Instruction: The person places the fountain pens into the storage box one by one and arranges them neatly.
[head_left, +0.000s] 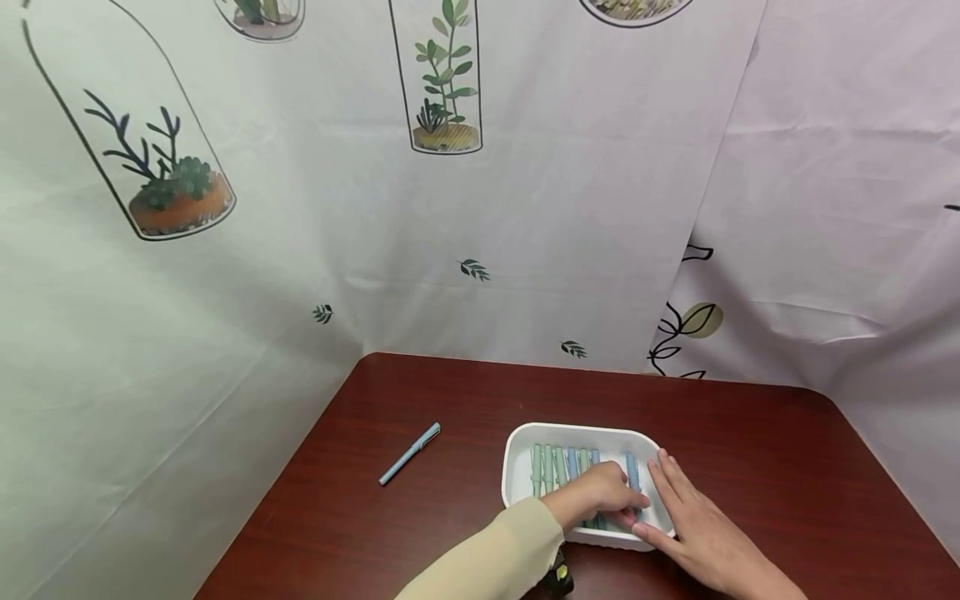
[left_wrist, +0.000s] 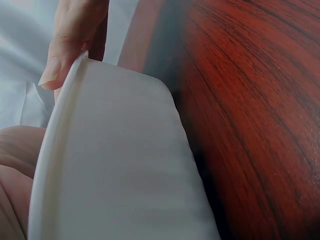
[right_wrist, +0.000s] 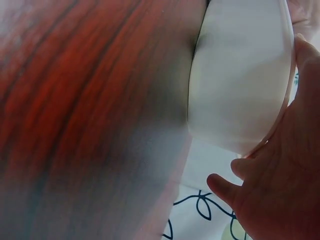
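A white tray (head_left: 517,442) on the table holds a row of several light green pens (head_left: 548,467) and blue pens (head_left: 572,462). My left hand (head_left: 603,490) reaches into it with curled fingers, pinching a blue pen (head_left: 632,471) near the right end; the fingertips partly hide it. Along the tray's right side, my right hand (head_left: 701,533) rests with fingers extended, its thumb at the near right corner. In the left wrist view the tray's outer wall (left_wrist: 125,150) fills the middle, and the right hand's thumb (left_wrist: 57,70) overlaps the rim.
A single light blue pen (head_left: 409,454) lies slanted on the dark red wooden table (head_left: 337,517), left of the tray. Behind the table hangs a white cloth (head_left: 570,208) printed with plants. A small black object (head_left: 558,577) shows beneath the left sleeve.
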